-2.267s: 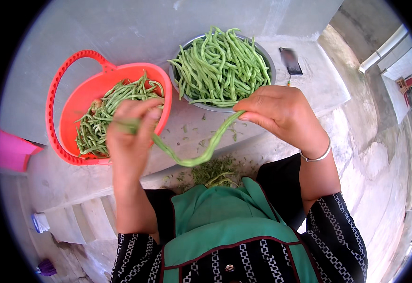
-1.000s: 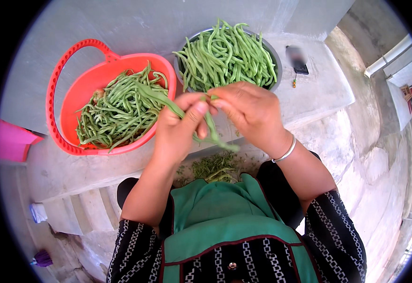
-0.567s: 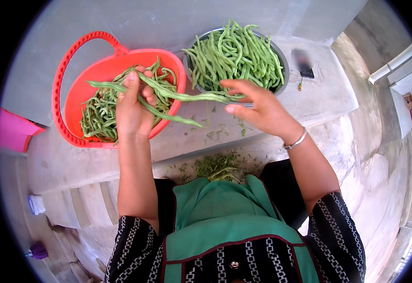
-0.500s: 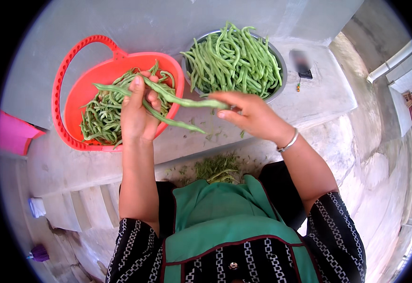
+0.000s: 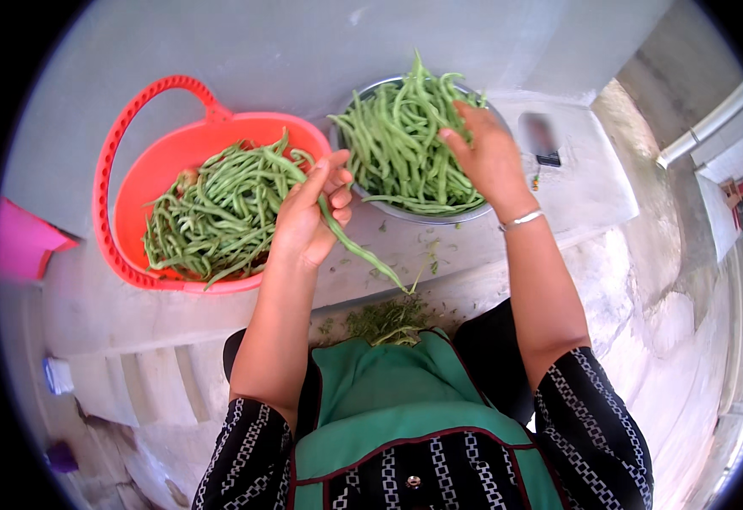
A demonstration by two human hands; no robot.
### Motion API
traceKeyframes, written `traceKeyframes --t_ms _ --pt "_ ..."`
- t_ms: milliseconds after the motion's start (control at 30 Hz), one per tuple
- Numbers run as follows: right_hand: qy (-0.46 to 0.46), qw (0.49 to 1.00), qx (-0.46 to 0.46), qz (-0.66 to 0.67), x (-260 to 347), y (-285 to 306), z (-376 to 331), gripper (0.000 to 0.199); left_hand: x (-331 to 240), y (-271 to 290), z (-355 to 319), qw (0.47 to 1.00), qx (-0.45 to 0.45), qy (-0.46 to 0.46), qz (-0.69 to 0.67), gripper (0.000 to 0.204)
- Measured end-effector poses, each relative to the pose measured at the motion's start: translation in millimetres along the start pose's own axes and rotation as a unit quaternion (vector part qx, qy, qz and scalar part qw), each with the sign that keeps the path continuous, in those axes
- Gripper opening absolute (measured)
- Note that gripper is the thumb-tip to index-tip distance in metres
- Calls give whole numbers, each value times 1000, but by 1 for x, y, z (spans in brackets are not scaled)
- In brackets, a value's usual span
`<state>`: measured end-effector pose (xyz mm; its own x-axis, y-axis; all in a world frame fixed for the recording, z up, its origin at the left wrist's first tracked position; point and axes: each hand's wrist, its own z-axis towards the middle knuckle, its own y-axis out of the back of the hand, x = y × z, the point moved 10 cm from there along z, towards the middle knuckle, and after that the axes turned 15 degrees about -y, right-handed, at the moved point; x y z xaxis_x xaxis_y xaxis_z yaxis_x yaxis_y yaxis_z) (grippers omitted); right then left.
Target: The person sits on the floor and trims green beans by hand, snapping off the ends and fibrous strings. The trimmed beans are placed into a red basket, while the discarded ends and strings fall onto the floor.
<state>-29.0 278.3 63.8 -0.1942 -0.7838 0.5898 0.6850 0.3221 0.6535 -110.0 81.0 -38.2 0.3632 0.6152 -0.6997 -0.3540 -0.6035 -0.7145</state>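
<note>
One long green bean (image 5: 356,249) is gripped by my left hand (image 5: 312,204), between the basket and the bowl. Its lower end slants down to the right over the ledge's front edge. Above the right side of a grey metal bowl (image 5: 507,140), my right hand (image 5: 492,161) has its thumb and fingers apart, with nothing in it. Green beans (image 5: 401,149) are heaped in that bowl. At the left, a red plastic basket (image 5: 167,153) with a raised handle contains more beans (image 5: 218,200), some thinner and darker.
Bowl and basket stand on a grey concrete ledge (image 5: 592,191) against a wall. Right of the bowl lies a small dark flat object (image 5: 548,159) with a coloured charm. Green trimmings (image 5: 384,319) lie on the ground below the ledge. Something pink (image 5: 27,238) is at the far left.
My right hand has let go of the bean end and moved up over the bowl. My left hand has shifted right, away from the basket, and now holds one bean instead of two.
</note>
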Motion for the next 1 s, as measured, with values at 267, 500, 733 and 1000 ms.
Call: traceKeyframes --t_ms 267,500,733,1000 --pt "-5 893 425 147 46 -64 -88 26 -37 7 3 994 -19 -96 -45 21" --pt "111 936 334 8 54 -65 -118 23 -62 8 -5 979 -49 -197 -10 19" --pt "225 950 170 135 104 -6 -113 15 -39 28 0 961 -23 -83 -264 42" --pt "265 891 319 185 122 -10 -142 11 -5 -5 -17 970 27 94 -221 40"
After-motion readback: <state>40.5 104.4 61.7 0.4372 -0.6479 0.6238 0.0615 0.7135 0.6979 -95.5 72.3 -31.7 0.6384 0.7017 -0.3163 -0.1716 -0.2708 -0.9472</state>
